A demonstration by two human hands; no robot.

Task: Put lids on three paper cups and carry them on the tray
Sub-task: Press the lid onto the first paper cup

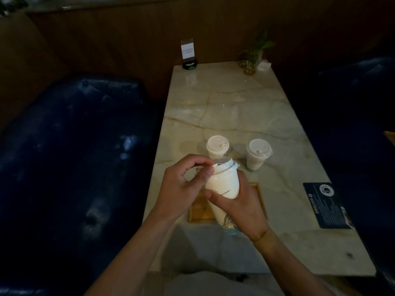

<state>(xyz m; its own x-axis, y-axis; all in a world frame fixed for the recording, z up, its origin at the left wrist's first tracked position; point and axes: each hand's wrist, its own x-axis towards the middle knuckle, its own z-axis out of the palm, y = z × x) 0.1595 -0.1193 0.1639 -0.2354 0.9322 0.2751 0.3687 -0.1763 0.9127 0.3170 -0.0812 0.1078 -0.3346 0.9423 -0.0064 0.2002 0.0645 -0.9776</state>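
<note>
Marble table [235,107]: my right hand [245,210] grips tilted white paper cup [223,184]; left hand [181,184] pinches white plastic lid [223,164] at top.

Tabletop [245,107]: polished marble-look, glossy, veined. Tray [259,195]: pale wood, smooth. Cups [222,184]: matt white paper; lids [259,147] smooth plastic. Bench [74,146]: dark, shiny leather-like.
</note>
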